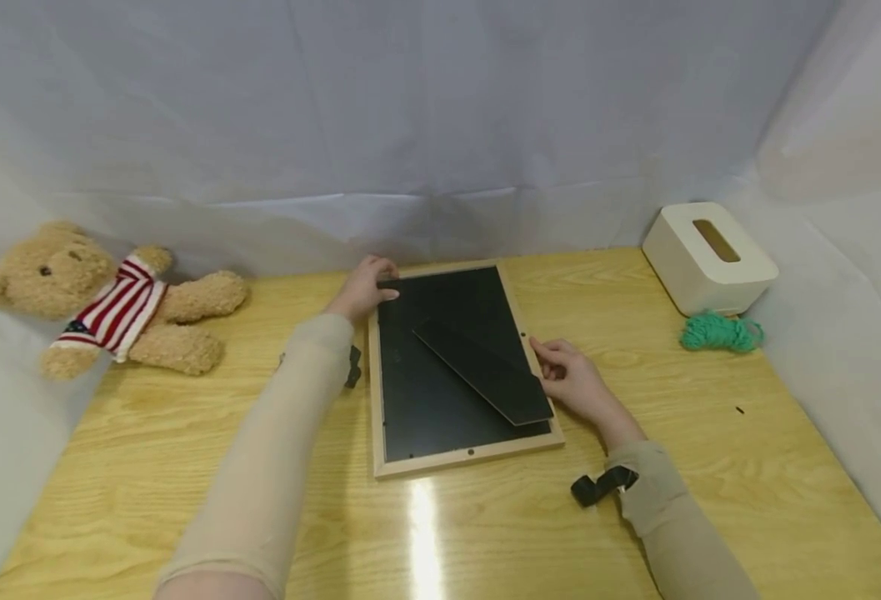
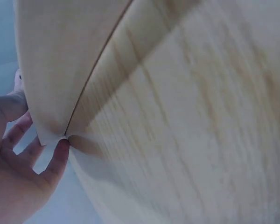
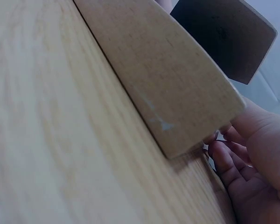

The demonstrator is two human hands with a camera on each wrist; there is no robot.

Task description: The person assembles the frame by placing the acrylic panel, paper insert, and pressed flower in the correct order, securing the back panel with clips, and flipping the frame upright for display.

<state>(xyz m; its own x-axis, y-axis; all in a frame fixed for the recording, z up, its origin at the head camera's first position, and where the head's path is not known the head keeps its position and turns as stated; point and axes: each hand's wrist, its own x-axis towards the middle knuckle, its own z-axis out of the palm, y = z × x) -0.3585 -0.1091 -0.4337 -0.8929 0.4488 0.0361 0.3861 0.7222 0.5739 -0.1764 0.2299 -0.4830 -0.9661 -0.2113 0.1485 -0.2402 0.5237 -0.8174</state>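
A picture frame (image 1: 466, 454) with a pale wood border lies back side up on the table, its black backing showing. A black easel stand (image 1: 485, 375) slants across the backing, its lower end raised in the right wrist view. My left hand (image 1: 365, 287) grips the far left corner, thumb over the border; in the left wrist view its fingers surround that corner at the tabletop. At the right border, beside the stand's wide end, my right hand (image 1: 571, 379) holds the edge with bent fingers. In the right wrist view the frame's corner partly hides those fingertips.
On the left lies a teddy bear (image 1: 140, 308) in a striped sweater. A white tissue box (image 1: 710, 258) stands at the back right, with a bundle of green yarn (image 1: 721, 332) before it. A small dark piece (image 1: 739, 410) lies on the wooden table (image 1: 695, 467). White cloth surrounds the table's back and sides.
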